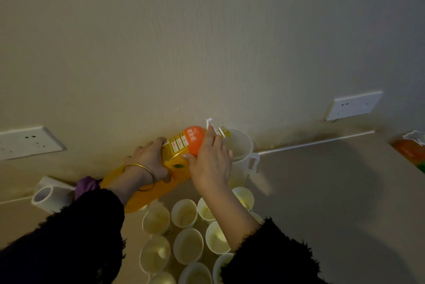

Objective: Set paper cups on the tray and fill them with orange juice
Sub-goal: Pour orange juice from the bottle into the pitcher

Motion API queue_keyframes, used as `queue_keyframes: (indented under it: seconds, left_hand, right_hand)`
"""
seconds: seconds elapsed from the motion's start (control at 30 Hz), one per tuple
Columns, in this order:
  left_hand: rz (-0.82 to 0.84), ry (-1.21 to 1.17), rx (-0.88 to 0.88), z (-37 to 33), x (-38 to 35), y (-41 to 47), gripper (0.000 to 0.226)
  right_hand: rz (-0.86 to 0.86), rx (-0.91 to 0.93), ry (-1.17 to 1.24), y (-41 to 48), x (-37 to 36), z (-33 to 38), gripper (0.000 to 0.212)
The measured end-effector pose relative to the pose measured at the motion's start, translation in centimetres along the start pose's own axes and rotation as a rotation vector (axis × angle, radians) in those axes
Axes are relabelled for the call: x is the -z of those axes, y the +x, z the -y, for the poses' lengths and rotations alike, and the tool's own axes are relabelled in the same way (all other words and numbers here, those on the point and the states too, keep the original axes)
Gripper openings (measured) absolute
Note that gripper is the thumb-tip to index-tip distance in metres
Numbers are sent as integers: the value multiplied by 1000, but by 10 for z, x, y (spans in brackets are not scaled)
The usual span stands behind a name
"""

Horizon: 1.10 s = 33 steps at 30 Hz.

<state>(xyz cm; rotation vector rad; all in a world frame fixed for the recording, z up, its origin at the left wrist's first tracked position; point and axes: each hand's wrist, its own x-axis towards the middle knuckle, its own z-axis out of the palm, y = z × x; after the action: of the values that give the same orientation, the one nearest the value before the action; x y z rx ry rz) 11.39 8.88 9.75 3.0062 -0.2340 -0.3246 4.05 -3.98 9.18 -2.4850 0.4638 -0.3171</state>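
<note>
Orange juice bottle [184, 143] tipped almost level, its mouth over the white jug [240, 145] by the wall. The left hand [149, 159] grips its middle; the right hand [211, 159] clasps its shoulder. Paper cups [188, 245] cluster on the table [322, 182] beneath both forearms.

Home-like room: textured beige wall [207, 42], white wall sockets [354, 105] low above plain tabletop [322, 180].
</note>
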Motion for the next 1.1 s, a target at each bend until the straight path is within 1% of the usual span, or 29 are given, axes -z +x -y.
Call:
queue_keyframes:
  seconds: [0.23,1.1]
  left_hand:
    - [13,0,5,0,1,1,111]
    - [17,-12,-13,0,0,1,110]
  right_hand:
    - [2,2,-1,1,1,0,95]
    - [-7,8,18,1,-2,-2,95]
